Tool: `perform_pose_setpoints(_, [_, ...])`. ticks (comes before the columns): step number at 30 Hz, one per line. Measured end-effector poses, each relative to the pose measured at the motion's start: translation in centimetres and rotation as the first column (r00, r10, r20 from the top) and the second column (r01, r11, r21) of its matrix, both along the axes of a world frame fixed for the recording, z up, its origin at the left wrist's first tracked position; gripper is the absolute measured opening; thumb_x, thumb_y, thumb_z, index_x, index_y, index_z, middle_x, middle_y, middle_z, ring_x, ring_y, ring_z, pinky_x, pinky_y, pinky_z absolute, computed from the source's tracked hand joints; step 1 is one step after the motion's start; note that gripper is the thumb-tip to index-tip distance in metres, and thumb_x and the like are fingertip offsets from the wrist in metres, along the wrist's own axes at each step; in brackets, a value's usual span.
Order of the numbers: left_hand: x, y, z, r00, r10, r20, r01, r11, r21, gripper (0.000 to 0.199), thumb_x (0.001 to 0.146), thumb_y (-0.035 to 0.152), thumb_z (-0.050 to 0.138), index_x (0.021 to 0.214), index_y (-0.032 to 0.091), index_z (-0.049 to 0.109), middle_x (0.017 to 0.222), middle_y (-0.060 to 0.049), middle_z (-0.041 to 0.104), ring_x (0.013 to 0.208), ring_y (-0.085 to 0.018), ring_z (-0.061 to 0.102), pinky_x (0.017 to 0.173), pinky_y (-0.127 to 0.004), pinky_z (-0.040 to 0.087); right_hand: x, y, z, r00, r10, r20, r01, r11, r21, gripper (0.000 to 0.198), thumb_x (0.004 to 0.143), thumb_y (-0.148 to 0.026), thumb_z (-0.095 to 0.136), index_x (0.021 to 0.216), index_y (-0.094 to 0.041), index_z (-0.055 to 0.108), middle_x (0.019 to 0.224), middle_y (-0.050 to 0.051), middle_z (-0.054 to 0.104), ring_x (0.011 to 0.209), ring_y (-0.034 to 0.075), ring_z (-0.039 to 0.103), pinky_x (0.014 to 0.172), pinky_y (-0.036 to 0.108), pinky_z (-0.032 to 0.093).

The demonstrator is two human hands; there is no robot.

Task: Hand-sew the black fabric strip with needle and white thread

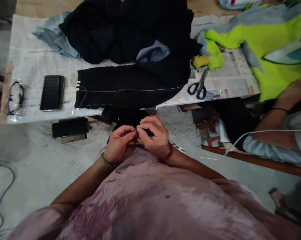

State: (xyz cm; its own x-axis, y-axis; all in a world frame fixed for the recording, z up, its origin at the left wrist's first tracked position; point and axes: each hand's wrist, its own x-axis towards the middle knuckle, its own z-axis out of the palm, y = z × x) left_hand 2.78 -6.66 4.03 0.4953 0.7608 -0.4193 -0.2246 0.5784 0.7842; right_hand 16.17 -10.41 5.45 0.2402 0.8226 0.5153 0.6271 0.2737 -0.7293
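Meeting just beside the newspaper-covered desk [33, 66], the left hand's [119, 143] and right hand's [159, 138] fingers are pinched around a tiny, unidentifiable object [134, 126]; it could be dropped if grip slackens, or the thin white thread [130, 89] on the black, white-striped cloth garment [125, 76] snagged by careless pulling

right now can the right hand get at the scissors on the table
Probably yes: the scissors lie uncovered near the front edge of the table, though the right hand is busy close against the left hand.

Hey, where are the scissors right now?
In the head view, the scissors lie right of centre on the newspaper-covered table, near its front edge, between the black garment and the neon-yellow garment.
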Motion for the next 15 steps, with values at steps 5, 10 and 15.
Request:
perform_pose_setpoints(5, [0.07,-0.07,0.1,0.999,0.007,-0.033,-0.006,1.0,0.031,0.012,0.065,0.02,0.069,0.075,0.016,0.063,0.067,0.002,0.064,0.058,-0.009,0.058,0.056,-0.021,0.048,0.02,0.0,0.02,1.0,0.0,0.002,0.0,1.0,-0.01,0.008,0.077,-0.017,0.055,0.07,-0.02,0.059,0.08,0.002,0.06,0.08,0.013,0.056,0.077,0.034,0.044])
perform_pose_setpoints(10, [0.24,-0.05,0.32,0.999,0.009,-0.044,-0.008,0.999,0.041,0.013,0.064,0.021,0.069,0.074,0.016,0.063,0.065,0.002,0.064,0.056,-0.009,0.058,0.055,-0.021,0.049,0.03,0.05,-0.03,1.0,0.01,0.004,-0.01,1.0,-0.003,0.008,0.077,-0.017,0.055,0.071,-0.02,0.059,0.079,0.002,0.06,0.08,0.013,0.056,0.077,0.034,0.043])
perform_pose_setpoints(15, [0.21,-0.08,0.24,0.999,0.001,-0.045,0.001,0.999,0.052,0.012,0.065,0.02,0.069,0.075,0.016,0.063,0.065,0.002,0.063,0.056,-0.008,0.058,0.055,-0.021,0.049,0.07,0.08,-0.05,1.0,0.011,0.0,-0.011,1.0,0.002,0.008,0.077,-0.017,0.055,0.071,-0.019,0.059,0.08,0.002,0.059,0.08,0.013,0.056,0.077,0.034,0.043])
